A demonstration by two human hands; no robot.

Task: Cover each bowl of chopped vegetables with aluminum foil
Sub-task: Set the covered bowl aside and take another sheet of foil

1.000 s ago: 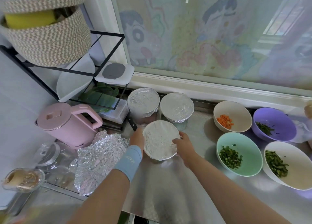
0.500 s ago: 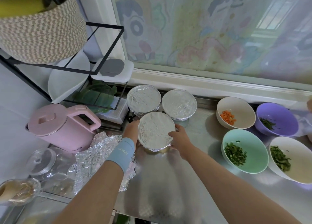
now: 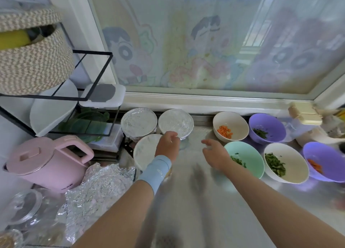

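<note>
1. Counter [image 3: 186,201]: steel, everything sits on it.
2. Kettle [image 3: 46,163]: pink, the landmark.
3. Foil sheet [image 3: 99,191]: crumpled, just in front of the kettle.
4. Uncovered, far right of the kettle: carrot bowl [image 3: 230,120], purple bowl [image 3: 270,124], mint bowl [image 3: 250,154], white bowl [image 3: 291,165].
5. Foil-covered, just right of the kettle: back bowl [image 3: 139,123], second back bowl [image 3: 175,121], near bowl [image 3: 143,154].
6. Left hand [image 3: 167,147]: over the near bowl, loosely curled, gripping nothing.
7. Right hand [image 3: 214,154]: fingers spread, empty, at the mint bowl's kettle-side rim.
</note>
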